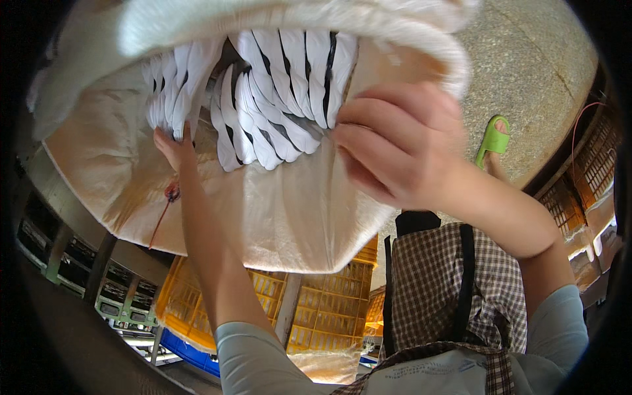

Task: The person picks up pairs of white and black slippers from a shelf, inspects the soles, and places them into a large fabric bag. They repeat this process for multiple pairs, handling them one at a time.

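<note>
A large cream woven sack lies open in front of me, its rolled rim at the top. Inside are many white curved pieces packed in rows with dark gaps between them. My left hand reaches into the sack and touches the left group of white pieces; whether it grips one is hidden. My right hand is close to the camera, fingers curled against the sack's right edge beside the white pieces.
Yellow slatted plastic crates and a blue crate sit below the sack. A red string hangs from the sack. My foot in a green sandal stands on the speckled concrete floor. Metal shelving is at left.
</note>
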The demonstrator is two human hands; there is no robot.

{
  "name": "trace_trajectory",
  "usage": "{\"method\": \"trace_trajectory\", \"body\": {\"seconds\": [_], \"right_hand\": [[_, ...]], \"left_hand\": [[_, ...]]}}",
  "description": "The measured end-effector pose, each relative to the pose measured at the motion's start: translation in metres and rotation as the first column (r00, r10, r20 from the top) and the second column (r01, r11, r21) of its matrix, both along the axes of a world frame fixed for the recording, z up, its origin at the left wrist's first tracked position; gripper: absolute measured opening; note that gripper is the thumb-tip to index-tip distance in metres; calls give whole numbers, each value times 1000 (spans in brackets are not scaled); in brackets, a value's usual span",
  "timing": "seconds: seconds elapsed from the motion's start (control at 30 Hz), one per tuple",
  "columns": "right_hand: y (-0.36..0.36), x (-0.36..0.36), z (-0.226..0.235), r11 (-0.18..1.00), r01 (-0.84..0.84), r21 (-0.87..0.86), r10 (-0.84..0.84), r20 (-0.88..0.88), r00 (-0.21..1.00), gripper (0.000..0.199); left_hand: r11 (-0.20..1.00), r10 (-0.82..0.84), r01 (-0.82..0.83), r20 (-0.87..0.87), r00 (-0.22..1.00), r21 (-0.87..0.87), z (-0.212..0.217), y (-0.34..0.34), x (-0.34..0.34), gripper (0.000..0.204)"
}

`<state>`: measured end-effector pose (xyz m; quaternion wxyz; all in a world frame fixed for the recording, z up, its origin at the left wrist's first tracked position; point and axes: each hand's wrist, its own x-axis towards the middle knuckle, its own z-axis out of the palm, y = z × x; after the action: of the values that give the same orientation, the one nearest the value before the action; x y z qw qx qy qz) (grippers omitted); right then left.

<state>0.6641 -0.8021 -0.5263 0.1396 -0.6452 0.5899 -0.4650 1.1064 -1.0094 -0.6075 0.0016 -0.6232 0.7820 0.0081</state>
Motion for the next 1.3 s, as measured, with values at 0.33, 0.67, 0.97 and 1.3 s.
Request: {"method": "trace_trajectory", "body": {"seconds": [0.33, 0.67, 0.97, 1.3], "right_hand": [[-5, -12, 0, 996, -84, 31, 87, -104, 991, 23], [0, -10, -9, 1000, -9, -2, 9, -2, 1000, 25], [2, -9, 26, 971, -237, 46, 234, 60, 970, 21], [253, -112, 94, 538, -395, 745, 553, 42, 832, 14]], "left_hand": [[962, 96, -158, 266, 959, 222, -47, 15, -6, 89], [987, 78, -105, 212, 974, 121, -75, -10, -139, 64], [984, -7, 30, -130, 992, 178, 34, 112, -212, 67], [639, -393, 668, -585, 709, 381, 413, 308, -352, 53]]}}
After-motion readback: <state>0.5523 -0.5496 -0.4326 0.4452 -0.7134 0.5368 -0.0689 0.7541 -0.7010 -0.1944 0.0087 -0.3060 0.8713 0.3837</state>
